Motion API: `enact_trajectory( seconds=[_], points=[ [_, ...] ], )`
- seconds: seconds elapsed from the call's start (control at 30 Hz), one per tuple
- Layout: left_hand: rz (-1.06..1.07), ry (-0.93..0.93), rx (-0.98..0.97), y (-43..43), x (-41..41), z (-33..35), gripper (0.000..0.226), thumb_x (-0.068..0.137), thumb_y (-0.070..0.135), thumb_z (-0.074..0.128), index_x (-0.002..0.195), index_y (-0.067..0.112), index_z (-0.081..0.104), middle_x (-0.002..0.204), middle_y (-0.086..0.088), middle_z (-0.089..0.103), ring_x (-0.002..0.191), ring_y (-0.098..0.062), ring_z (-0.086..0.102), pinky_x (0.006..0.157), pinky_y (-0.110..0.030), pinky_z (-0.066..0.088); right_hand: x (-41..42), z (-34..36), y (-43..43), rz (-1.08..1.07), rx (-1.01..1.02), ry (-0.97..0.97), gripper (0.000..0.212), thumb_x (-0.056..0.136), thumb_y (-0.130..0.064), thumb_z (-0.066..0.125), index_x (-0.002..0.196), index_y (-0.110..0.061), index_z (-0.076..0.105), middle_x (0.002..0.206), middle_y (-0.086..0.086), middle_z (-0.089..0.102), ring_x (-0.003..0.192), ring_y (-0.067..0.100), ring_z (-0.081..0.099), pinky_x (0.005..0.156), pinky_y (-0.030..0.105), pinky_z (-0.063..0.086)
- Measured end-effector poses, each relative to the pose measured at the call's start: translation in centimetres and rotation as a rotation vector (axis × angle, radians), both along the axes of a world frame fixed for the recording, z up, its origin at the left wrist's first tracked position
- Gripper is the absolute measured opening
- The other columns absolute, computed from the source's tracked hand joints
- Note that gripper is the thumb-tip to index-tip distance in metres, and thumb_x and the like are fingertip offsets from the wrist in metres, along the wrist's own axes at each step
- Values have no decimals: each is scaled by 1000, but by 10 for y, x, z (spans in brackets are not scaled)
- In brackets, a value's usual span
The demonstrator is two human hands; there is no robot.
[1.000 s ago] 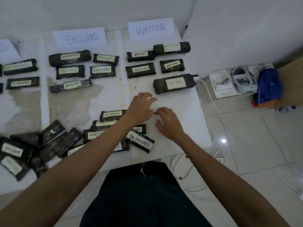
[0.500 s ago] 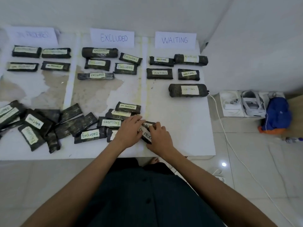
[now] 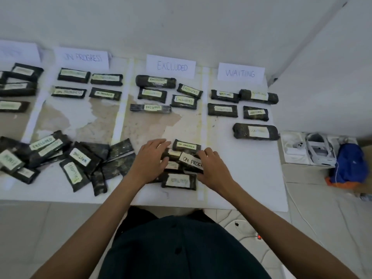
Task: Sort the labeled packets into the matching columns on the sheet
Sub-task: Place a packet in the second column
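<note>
The right hand (image 3: 214, 170) is clamped on a dark packet with a large white label reading ON PROGR (image 3: 190, 161). Its fingers curl over the far right corner and the thumb sits at the near edge, covering the end of the word. The left hand (image 3: 151, 162) lies just to the left, fingers spread fairly flat over another packet of the same small pile. I cannot tell whether it grips or only rests there. The two hands are close together but not touching.

The pile sits at the near end of the EXCLUDED column on the white sheet (image 3: 251, 178). A smaller packet marked ON PROGRESS (image 3: 186, 146) lies at its far side. A packet with its label upside down (image 3: 178, 180) lies at its near side.

Along the far edge stand the header cards: ON PROGRESS (image 3: 85, 57), EXCLUDED (image 3: 172, 66) and WAITING (image 3: 240, 73). A further card (image 3: 18, 52) at the far left is too blurred to read. Four packets lie under ON PROGRESS, five under EXCLUDED and five under WAITING. More lie in the leftmost column with unreadable labels.

At the near left an unsorted heap (image 3: 84, 160) overlaps at mixed angles. EXCLUDED and WAITING labels are legible among them.

Right of the sheet, on the floor, sit a white box holding a headset (image 3: 320, 152) and a blue bag (image 3: 350, 164).
</note>
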State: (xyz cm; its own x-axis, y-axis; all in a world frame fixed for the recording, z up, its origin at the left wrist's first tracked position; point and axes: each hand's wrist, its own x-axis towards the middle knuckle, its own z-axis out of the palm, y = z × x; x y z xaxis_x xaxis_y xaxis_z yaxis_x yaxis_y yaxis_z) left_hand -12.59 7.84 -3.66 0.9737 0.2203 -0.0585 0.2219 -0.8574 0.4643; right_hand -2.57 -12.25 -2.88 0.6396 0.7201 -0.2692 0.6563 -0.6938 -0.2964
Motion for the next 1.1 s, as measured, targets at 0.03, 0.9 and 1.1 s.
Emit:
enact_trajectory(
  seconds=[0.03,0.9,1.1],
  points=[
    [12,0,13,15,-4,3,48,86,20,59,133,14,49,135,-8,52,125,-27,45,103,-44,40,0,4,15,23,26,15,57,73,-18,71,124,-10,46,120,9,47,101,27,47,78,37,48],
    [152,316,-101,337,-71,-43,54,88,20,53,140,13,38,139,-12,46,125,-32,42,102,-45,39,16,-61,401,164,-43,77,53,79,-17,73,126,-12,48,129,14,44,119,33,41,95,42,44],
    [53,182,-111,321,-83,-43,49,85,14,54,134,12,48,134,-11,51,119,-33,48,96,-47,43,-2,-47,385,184,-31,14,50,80,-11,64,128,-11,49,129,15,41,113,33,46,92,44,47]
  ],
)
